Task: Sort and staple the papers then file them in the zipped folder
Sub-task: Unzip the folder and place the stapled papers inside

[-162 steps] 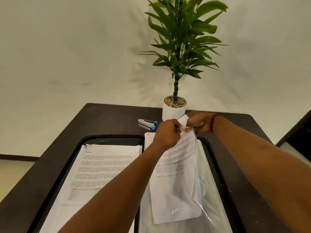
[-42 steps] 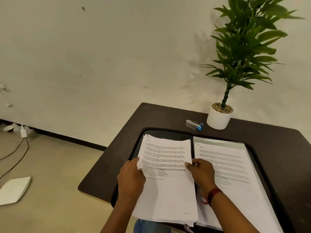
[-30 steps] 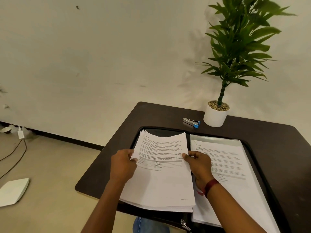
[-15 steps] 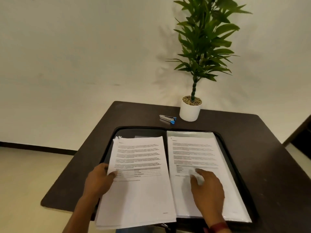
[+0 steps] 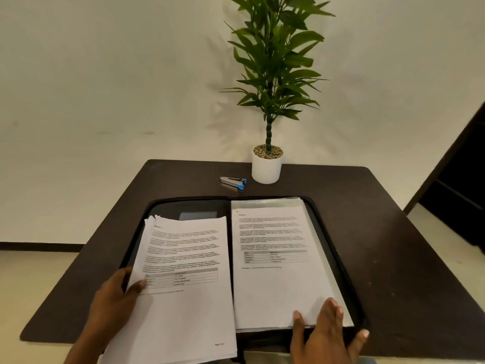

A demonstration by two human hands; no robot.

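**Two paper stacks on the open folder, a hand at each**

The zipped folder [image 5: 168,208] lies open and flat on the table [image 5: 393,245], its near edge at the table's near edge, with bare dark tabletop to either side. Beyond it, near the far edge, a stapler [image 5: 233,181] lies just left of a potted plant [image 5: 267,168].

The left stack [image 5: 183,285] covers the folder's left half. Its long axis runs away from the person, heading at the far end, and its near end juts past the table edge. The left hand [image 5: 112,303] grips its left edge, thumb on top.

The right stack [image 5: 275,258] lies square in the right half, pointing the same way. The right hand [image 5: 325,334] rests flat on its near right corner, fingers [image 5: 332,306] straight and spread.
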